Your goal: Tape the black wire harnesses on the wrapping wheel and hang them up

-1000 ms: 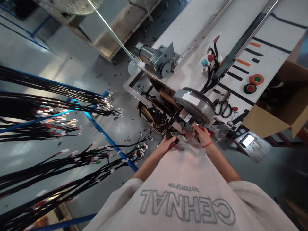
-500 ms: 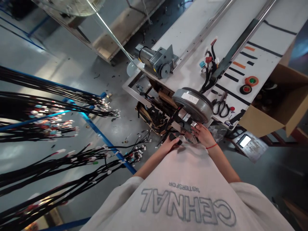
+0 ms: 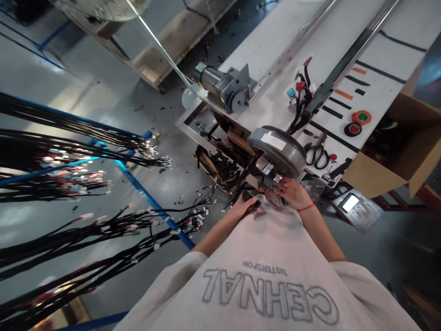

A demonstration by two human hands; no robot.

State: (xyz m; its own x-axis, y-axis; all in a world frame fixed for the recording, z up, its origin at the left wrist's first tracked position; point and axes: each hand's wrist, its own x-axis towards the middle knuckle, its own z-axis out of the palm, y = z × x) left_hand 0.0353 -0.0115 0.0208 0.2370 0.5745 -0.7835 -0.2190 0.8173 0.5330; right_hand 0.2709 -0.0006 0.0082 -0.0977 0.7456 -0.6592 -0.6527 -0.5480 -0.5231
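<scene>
My left hand (image 3: 243, 207) is closed around a black object (image 3: 248, 197) close to my shirt, at the front of the machine; its exact kind is hard to make out. To the right, my right hand (image 3: 293, 194) has its fingers apart, the tips beside small metal parts under a round grey drum (image 3: 275, 146) with a white label. Dark cables (image 3: 253, 163) run down from the drum's near side towards my left hand. A flat metal bracket (image 3: 262, 185) lies between the two hands, partly hidden by fingers and shirt.
A geared motor (image 3: 220, 85) sits on the white table (image 3: 265, 50). Black-handled scissors (image 3: 319, 154), tape rolls (image 3: 361, 117) and tape strips lie right of the drum. An open cardboard box (image 3: 396, 165) stands at the right. Wire harnesses (image 3: 103, 223) hang on a blue rack at left.
My right hand has shifted slightly right and its fingers have spread a little more. My left hand stays almost where it was, on the black object.
</scene>
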